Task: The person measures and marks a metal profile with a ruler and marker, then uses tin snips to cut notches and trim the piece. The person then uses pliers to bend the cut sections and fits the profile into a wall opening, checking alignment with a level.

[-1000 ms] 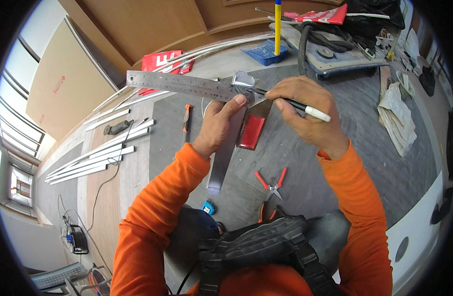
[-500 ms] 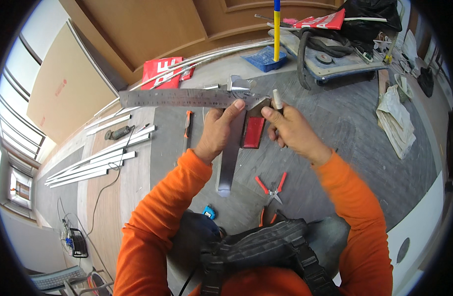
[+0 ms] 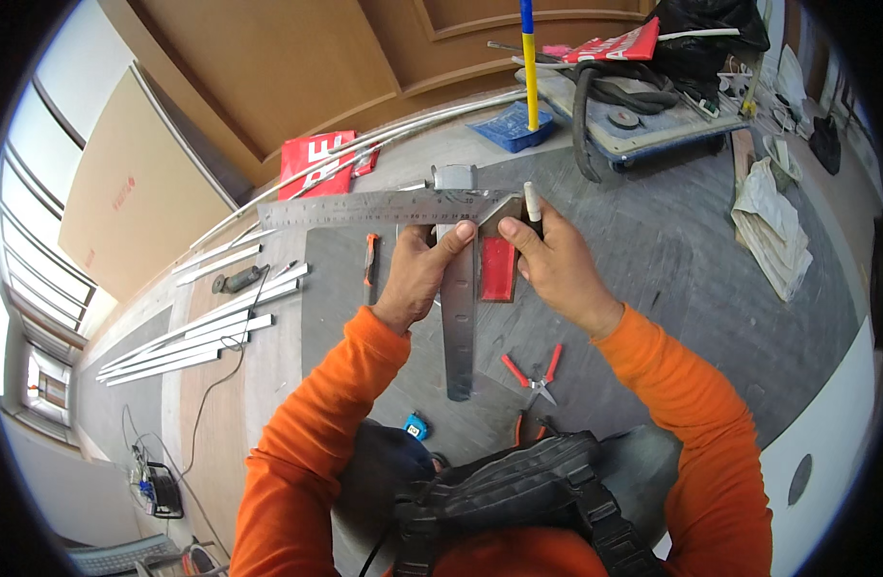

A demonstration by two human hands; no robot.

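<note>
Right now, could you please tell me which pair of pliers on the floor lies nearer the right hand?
The red-handled pair lies nearer the right hand; the orange-handled pair lies farther off, by the black bag.

Numbers on ruler [image 3: 360,209]; white letters on red sheets [image 3: 302,165]

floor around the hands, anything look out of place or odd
Two things stand out: the red-handled snips lie on the grey floor with their handles spread, not closed, and the whitish sheet at far right lies crumpled rather than flat.
</note>
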